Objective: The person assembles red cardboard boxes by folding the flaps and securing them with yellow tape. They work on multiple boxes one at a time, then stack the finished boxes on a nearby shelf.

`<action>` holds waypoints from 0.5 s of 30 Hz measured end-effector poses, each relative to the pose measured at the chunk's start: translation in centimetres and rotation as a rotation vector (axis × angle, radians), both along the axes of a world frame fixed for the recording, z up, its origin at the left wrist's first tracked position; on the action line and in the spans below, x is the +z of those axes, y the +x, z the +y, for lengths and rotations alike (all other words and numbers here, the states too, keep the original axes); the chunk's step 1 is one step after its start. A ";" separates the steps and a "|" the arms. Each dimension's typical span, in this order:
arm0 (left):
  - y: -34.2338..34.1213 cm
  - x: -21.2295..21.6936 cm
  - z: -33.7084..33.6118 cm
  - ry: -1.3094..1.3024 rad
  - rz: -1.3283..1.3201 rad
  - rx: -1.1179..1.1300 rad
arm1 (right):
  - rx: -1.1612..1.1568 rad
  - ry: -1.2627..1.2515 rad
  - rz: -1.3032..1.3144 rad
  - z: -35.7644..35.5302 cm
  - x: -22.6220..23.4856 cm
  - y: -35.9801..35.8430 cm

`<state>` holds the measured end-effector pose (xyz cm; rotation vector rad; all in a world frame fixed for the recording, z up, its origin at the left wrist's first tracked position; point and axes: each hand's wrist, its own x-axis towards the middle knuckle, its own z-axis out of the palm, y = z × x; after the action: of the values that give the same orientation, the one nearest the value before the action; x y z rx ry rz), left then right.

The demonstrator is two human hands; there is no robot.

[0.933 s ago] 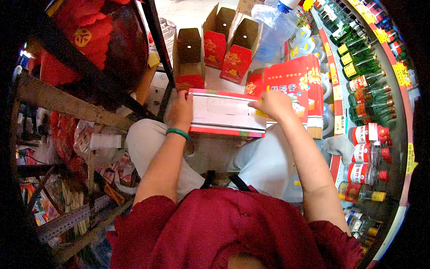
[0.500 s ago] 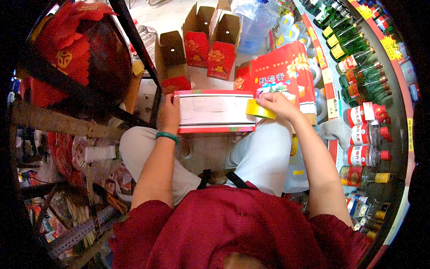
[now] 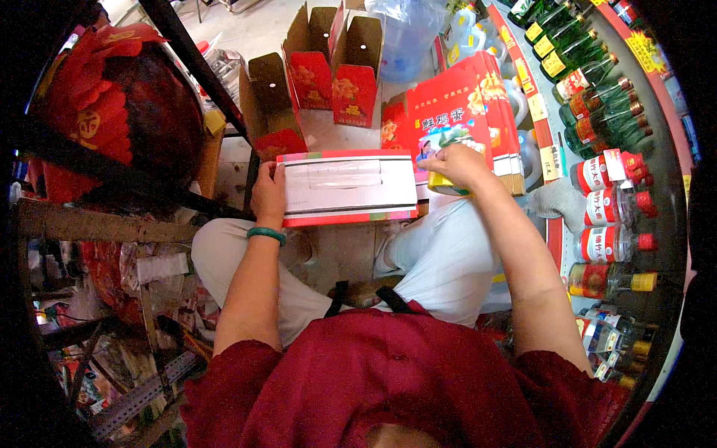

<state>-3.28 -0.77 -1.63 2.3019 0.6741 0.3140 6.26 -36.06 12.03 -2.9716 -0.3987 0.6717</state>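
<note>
Across my lap lies a long cardboard box (image 3: 347, 198), its white face up, with red edges and a glossy band along the middle. Its left end is gripped by my left hand (image 3: 268, 196), which has a green bangle at the wrist. Just beyond the right end, my right hand (image 3: 461, 164) holds a yellow roll of tape (image 3: 441, 184). Part of the roll is hidden under the fingers. Whether a strip of tape still joins roll and box, I cannot make out. Behind that hand leans a stack of flat red printed cartons (image 3: 441, 97).
Several open red cartons (image 3: 353, 93) stand on the floor ahead. A shelf of bottles (image 3: 597, 213) runs down the right, with a grey knitted glove (image 3: 560, 205) at its edge. On the left are a metal frame (image 3: 112, 216) and a big dark round jar (image 3: 168, 112).
My right hand with the tape roll has moved slightly right, off the box's end. The glossy band shows more plainly. The box appears a little further left as the view shifts.
</note>
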 end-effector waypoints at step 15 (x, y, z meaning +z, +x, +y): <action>-0.7 0.7 0.0 0.002 -0.015 0.030 | 0.029 0.004 0.050 -0.1 -3.8 1.5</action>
<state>-3.95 -0.79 -0.90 2.2912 0.7014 0.3451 7.78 -36.14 8.21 -2.9441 -0.4395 0.7451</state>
